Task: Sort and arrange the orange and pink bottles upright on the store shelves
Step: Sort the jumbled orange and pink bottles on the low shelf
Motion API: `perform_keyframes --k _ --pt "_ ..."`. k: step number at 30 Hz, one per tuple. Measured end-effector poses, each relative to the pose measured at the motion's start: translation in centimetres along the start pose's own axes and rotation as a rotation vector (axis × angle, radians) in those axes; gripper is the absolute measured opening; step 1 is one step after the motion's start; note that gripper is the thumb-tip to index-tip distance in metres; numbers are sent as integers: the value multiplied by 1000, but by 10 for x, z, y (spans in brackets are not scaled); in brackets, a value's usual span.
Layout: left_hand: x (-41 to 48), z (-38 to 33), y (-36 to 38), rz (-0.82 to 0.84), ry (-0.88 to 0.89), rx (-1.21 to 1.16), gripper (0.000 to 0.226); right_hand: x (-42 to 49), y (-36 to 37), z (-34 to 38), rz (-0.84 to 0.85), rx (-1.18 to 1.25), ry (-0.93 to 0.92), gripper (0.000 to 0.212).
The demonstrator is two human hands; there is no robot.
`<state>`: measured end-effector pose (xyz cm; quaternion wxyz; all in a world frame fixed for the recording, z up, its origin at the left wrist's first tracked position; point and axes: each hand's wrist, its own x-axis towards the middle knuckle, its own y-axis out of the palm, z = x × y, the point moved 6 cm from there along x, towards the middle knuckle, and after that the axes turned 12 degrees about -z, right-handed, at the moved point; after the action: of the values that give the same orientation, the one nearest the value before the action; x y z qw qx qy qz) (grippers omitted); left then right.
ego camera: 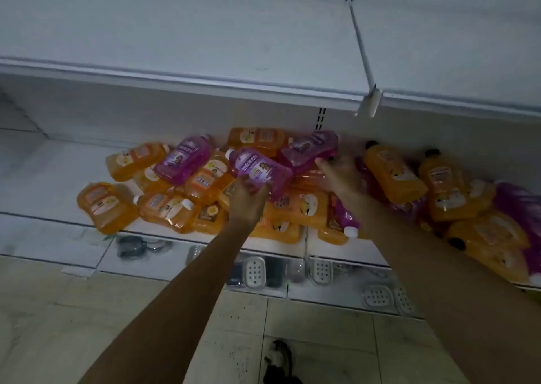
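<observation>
Pink bottle (pixel 259 170): held from below in the left hand (pixel 248 197), fingers curled round its lower body, lying tilted, white cap toward the shelf's left, above the pile at mid-shelf.

Right hand (pixel 341 173): fingers spread, resting on a second pink bottle (pixel 310 149) near the shelf's back wall; whether it grips cannot be told.

Arms: both extended forward and up from the lower edge, forearms bare, converging on the heap.

Orange bottles (pixel 292 205): many, lying flat and overlapped along the middle shelf (pixel 44 178), some overhanging its front edge; more pink ones among them at the right end.

Upper shelf (pixel 175 32): bare.

Risk: pulling a bottle from the heap is likely to shift its neighbours; those at the front edge could slide off onto the soap dishes (pixel 254 272) below.
</observation>
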<state>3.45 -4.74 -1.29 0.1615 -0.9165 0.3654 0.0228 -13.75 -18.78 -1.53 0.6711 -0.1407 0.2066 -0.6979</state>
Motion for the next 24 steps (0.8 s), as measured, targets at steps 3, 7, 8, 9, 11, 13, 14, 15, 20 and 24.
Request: perform_keyframes --k 3,7,8,9,11,13,14,15,20,24 --pt "24 6 12 -56 -27 -40 38 24 12 4 -50 34 46 49" --pt "44 19 27 -122 -189 -49 54 53 39 3 6 -79 84 68" --pt "45 24 30 -115 -247 -46 56 58 44 6 23 -65 88 64" --pt "47 31 35 -110 -285 -57 59 62 48 8 23 -38 98 64" --pt "50 40 41 -111 -323 -39 63 72 55 5 2 -26 162 72" --pt "54 43 43 -127 -343 -85 59 76 60 0 -37 -30 208 84" --pt "56 43 42 -126 -367 -146 56 75 63 2 -37 3 233 88" --pt "59 43 41 -123 -392 -213 55 78 68 1 -28 68 277 91" --pt "56 42 33 -16 -567 -566 49 111 93 -35 66 357 540 58" --pt "41 39 9 123 -621 -689 74 60 55 4 27 490 555 24"
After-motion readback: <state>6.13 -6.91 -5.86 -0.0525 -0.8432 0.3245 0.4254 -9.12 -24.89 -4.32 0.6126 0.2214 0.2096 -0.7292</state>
